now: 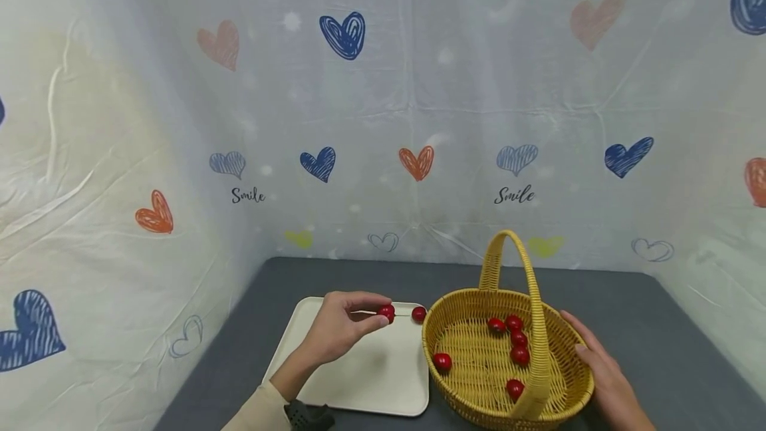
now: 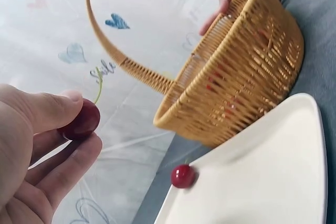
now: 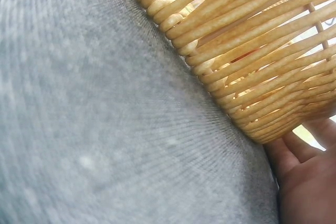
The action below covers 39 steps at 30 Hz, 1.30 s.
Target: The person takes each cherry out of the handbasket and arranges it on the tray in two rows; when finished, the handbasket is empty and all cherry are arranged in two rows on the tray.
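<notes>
My left hand [image 1: 338, 326] pinches a dark red cherry [image 2: 84, 120] between thumb and fingertips above the cream tray [image 1: 359, 384]; its green stem points up in the left wrist view. Another cherry [image 1: 419, 314] lies at the tray's far right corner, beside the basket. The yellow wicker basket [image 1: 473, 411] stands upright on the grey surface, its tall handle [image 1: 529, 278] arching over it. Several cherries [image 1: 519, 355] are spread over its bottom. At the basket's right side, my right hand [image 1: 607, 371] holds the rim, thumb at the edge and fingers along the outer wall.
The tray's right edge lies close by the basket. Grey cloth [image 1: 664, 338] covers the table. White curtains [image 1: 383, 105] printed with hearts hang behind and at both sides. A dark band [image 1: 308, 416] circles the left wrist.
</notes>
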Each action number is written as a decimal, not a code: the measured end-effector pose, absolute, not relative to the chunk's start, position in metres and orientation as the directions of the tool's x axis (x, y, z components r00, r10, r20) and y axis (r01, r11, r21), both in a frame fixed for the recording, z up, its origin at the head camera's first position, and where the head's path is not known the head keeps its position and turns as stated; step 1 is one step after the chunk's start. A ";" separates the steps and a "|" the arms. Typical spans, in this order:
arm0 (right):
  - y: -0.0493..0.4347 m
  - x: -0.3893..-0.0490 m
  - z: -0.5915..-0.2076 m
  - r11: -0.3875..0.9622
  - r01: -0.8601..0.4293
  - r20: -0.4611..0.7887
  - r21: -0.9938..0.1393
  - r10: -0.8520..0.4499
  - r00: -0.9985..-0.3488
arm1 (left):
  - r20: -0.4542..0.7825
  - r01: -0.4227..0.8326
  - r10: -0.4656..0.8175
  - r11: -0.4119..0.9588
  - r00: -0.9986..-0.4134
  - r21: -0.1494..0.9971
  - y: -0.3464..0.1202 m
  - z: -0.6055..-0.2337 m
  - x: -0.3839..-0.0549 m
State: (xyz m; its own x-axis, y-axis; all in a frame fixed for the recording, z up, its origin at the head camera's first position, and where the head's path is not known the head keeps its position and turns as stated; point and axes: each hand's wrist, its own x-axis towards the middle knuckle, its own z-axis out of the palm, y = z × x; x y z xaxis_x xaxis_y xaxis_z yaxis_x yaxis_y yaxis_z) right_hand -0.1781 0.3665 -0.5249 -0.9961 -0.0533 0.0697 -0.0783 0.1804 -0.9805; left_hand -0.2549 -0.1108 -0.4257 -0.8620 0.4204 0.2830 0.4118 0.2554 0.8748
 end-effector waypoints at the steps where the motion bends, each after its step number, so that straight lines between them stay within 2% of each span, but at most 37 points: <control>1: 0.366 -0.178 -0.525 0.190 -0.076 0.067 -0.979 -0.053 -0.996 | 0.290 0.416 0.410 0.261 -0.865 0.871 -0.112 -0.427 -0.256; 8: 0.366 -0.177 -0.525 0.244 -0.092 0.081 -0.965 -0.051 -0.995 | 0.310 0.423 0.354 0.307 -0.882 0.853 -0.116 -0.434 -0.264; 18: 0.366 -0.177 -0.522 0.196 -0.037 0.026 -0.980 -0.055 -0.998 | 0.293 0.386 0.295 0.339 -0.909 0.858 -0.115 -0.454 -0.275; 25: 0.364 -0.178 -0.519 0.227 -0.011 0.004 -0.974 -0.030 -1.000 | 0.307 0.406 0.296 0.380 -0.904 0.831 -0.113 -0.464 -0.286; 32: 0.363 -0.178 -0.519 0.176 0.005 -0.010 -0.984 -0.030 -0.999 | 0.285 0.389 0.283 0.443 -0.916 0.808 -0.105 -0.474 -0.295; 39: 0.363 -0.178 -0.520 0.181 0.000 -0.005 -0.983 -0.027 -1.000 | 0.268 0.387 0.295 0.497 -0.917 0.777 -0.097 -0.483 -0.300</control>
State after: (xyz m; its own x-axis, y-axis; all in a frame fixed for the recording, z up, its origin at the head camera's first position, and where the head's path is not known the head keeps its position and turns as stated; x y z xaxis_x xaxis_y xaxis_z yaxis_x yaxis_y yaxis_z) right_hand -0.1779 0.3633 -0.5203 -0.9996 -0.0266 -0.0046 -0.0003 0.1813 -0.9834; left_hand -0.2996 -0.0970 -0.4826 -0.9172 0.2947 0.2682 0.3867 0.4967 0.7770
